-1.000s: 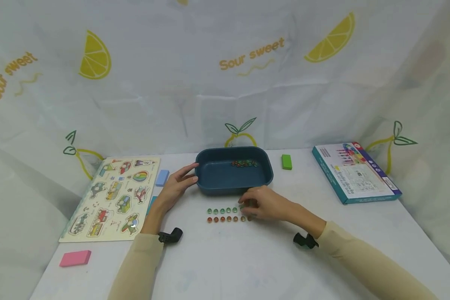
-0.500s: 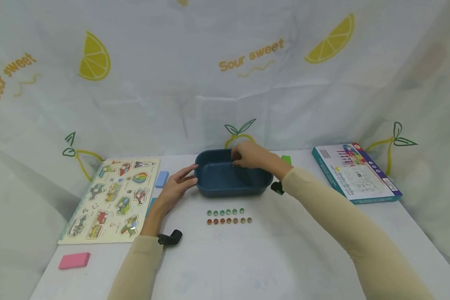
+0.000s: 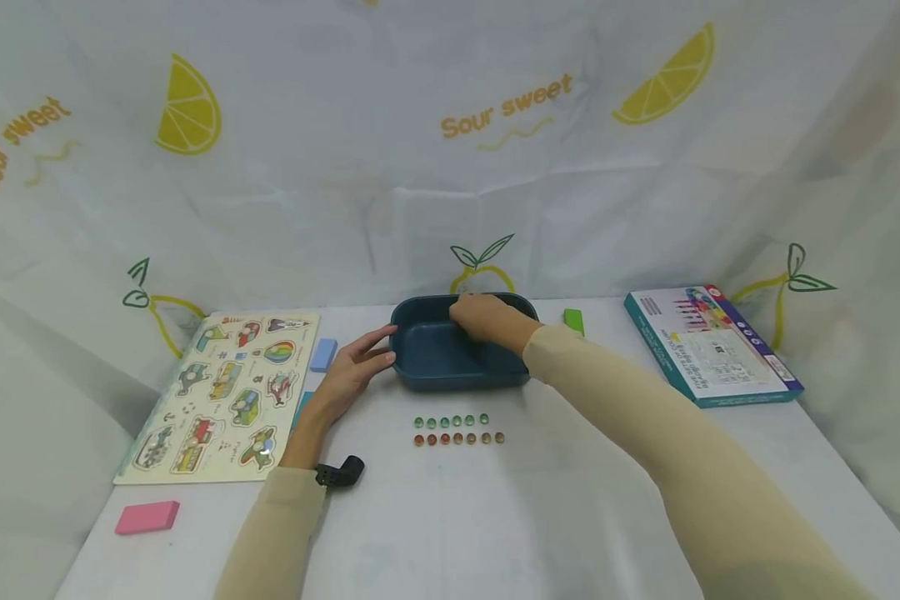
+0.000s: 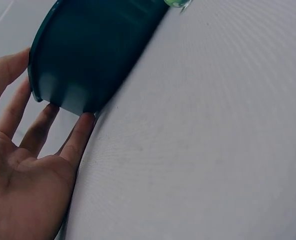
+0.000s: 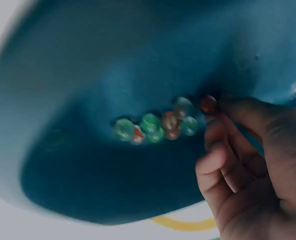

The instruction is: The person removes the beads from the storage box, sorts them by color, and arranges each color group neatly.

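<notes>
My left hand (image 3: 350,372) rests its extended fingertips against the left end of a dark blue tray (image 3: 438,384). In the left wrist view, the fingers (image 4: 80,132) touch the tray's outer wall (image 4: 77,65). Inside the tray, my right hand (image 3: 487,319) reaches toward the back and hides the marbles there from the head view. The right wrist view shows its thumb and forefinger pinching an orange marble (image 5: 208,104). Beside it lies a cluster of green and orange marbles (image 5: 150,123). In front of the tray run a row of green marbles (image 3: 445,422) and a row of orange marbles (image 3: 445,439).
A picture puzzle board (image 3: 217,396) lies on the left, with a blue block (image 3: 323,355) by its edge and a pink block (image 3: 147,517) in front. A green block (image 3: 573,320) stands right of the tray, and a flat box (image 3: 712,346) lies farther right.
My right hand has moved from the right end of the marble rows into the tray, then slightly left and deeper. My left hand stays at the tray's end.
</notes>
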`<state>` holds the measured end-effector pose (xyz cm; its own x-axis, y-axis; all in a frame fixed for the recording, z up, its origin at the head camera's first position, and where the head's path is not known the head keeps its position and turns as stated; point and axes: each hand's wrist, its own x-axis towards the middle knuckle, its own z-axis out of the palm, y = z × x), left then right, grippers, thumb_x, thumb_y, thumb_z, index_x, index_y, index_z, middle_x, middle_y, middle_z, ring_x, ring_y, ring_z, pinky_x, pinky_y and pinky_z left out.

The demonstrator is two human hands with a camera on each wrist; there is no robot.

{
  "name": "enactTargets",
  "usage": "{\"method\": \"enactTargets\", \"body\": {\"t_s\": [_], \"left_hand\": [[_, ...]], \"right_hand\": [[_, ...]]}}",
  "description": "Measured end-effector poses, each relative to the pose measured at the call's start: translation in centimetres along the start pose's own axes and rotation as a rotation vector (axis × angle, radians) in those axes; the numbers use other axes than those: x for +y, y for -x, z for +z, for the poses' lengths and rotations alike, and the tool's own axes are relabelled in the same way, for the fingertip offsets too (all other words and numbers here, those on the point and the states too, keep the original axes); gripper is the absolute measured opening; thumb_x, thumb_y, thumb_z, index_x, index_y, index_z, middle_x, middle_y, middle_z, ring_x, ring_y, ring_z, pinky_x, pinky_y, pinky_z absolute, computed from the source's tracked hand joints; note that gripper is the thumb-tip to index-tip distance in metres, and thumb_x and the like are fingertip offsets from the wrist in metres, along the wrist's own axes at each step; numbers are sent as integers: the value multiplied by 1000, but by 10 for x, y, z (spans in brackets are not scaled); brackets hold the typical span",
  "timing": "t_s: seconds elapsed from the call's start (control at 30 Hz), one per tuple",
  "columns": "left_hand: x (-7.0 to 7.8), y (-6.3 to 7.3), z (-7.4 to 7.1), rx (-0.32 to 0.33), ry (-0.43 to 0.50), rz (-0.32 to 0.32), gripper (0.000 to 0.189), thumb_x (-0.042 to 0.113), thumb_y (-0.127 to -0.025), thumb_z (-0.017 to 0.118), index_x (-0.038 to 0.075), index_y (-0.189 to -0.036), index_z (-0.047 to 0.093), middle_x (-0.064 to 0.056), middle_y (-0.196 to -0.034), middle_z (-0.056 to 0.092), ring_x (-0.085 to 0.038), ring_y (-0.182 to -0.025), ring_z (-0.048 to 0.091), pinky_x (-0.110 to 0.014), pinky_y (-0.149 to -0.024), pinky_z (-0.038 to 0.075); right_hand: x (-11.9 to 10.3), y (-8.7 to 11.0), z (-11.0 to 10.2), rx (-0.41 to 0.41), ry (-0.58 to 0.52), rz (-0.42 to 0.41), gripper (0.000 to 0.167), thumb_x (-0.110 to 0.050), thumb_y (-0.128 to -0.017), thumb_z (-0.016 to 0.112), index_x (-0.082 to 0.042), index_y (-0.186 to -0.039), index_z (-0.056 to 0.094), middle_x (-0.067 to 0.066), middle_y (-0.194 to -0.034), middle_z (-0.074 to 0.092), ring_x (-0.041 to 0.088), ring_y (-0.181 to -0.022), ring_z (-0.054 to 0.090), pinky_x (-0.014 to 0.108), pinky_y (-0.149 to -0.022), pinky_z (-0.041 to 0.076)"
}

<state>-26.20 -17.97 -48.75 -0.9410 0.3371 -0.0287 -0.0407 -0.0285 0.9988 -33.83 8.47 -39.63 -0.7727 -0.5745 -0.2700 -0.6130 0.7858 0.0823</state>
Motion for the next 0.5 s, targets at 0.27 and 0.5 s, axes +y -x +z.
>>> {"method": "enactTargets", "body": {"t_s": [0.27, 0.5], "left_hand": [[1, 3, 2, 4, 15, -6, 59, 14, -105, 65, 14, -161, 46, -6, -174, 33, -34, -159, 35, -55, -131, 25], [1, 1, 1, -4, -2, 11, 58, 14, -106, 64, 15, -161, 46, -5, -174, 34, -33, -158, 37, -52, -130, 29]], "right_hand": [[7, 32, -21, 135, -210, -130, 8, -9, -100, 68, -5, -104, 73, 8, -99, 74, 21, -89, 67, 37, -82, 58], [-1, 110, 6, 282, -563, -243, 9, -10, -97, 75, -8, -106, 76, -1, -93, 77, 9, -75, 67, 28, -69, 57]]}}
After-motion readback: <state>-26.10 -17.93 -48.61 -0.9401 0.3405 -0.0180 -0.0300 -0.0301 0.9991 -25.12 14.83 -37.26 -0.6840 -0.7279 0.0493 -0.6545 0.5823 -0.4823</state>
